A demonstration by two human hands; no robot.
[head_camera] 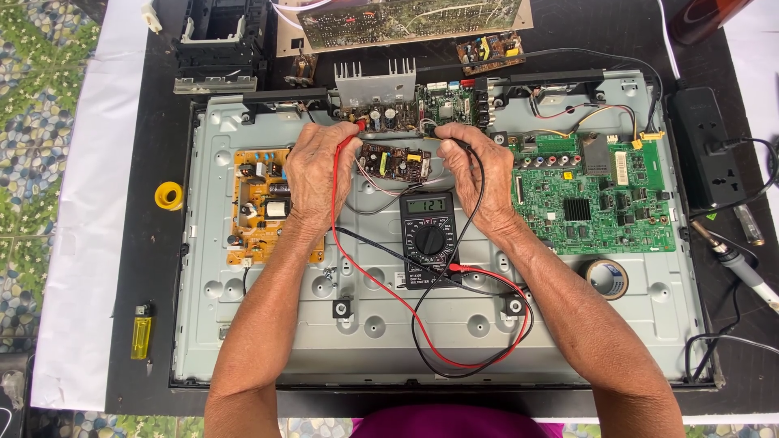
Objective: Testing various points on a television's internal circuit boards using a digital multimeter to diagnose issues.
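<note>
My left hand (318, 166) is closed around the red probe (349, 139); my right hand (475, 174) is closed around the black probe (454, 146). Both sets of fingers pinch the probe bodies, nothing else held. The probe tips point inward to the small circuit board (395, 162), which lies between my fingertips. The digital multimeter (428, 239) rests just below that board, between my wrists, display lit. Red and black leads (454, 324) loop toward me across the grey metal chassis (568, 324).

Risk, as I judge it: a probe tip slipping sideways could bridge adjacent solder points, because the components sit close together. The slack leads could snag my forearms and drag the meter. The loose board could shift under uneven tip pressure, giving a false reading.
</note>
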